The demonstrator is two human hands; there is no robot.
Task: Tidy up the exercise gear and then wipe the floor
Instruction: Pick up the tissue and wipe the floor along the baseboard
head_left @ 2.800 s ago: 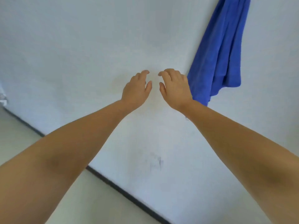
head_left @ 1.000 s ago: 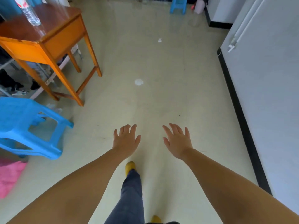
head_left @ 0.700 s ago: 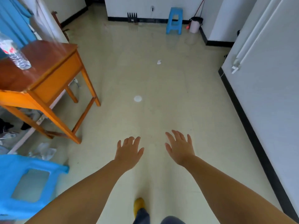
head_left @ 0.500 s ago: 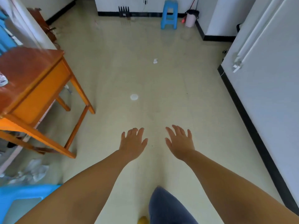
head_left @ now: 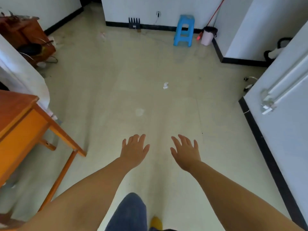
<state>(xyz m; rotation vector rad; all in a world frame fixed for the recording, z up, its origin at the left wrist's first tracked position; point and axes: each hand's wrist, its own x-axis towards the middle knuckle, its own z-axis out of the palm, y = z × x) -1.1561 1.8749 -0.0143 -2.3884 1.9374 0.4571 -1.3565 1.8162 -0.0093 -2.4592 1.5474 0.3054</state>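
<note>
My left hand (head_left: 134, 150) and my right hand (head_left: 185, 151) are stretched out side by side over the pale floor (head_left: 116, 84), palms down, fingers straight and spread, holding nothing. A crumpled white scrap (head_left: 165, 85) lies on the floor ahead, and a faint round white mark (head_left: 139, 112) sits closer to me. A red-handled mop or broom (head_left: 215, 14) leans in the far corner beside a pink bin (head_left: 207, 35). My jeans leg (head_left: 129, 212) and a yellow shoe (head_left: 156, 222) show below.
An orange wooden table (head_left: 25, 130) stands at the left. A blue plastic stool (head_left: 184, 30) is by the far wall, next to a black rack (head_left: 134, 22). A white wall with a black skirting (head_left: 266, 147) runs along the right. A dark wooden cabinet (head_left: 25, 35) stands far left.
The view swung from a wall with a hanging blue cloth to the room. I have walked forward past the blue stool and table. Both hands stay outstretched and hold nothing.
</note>
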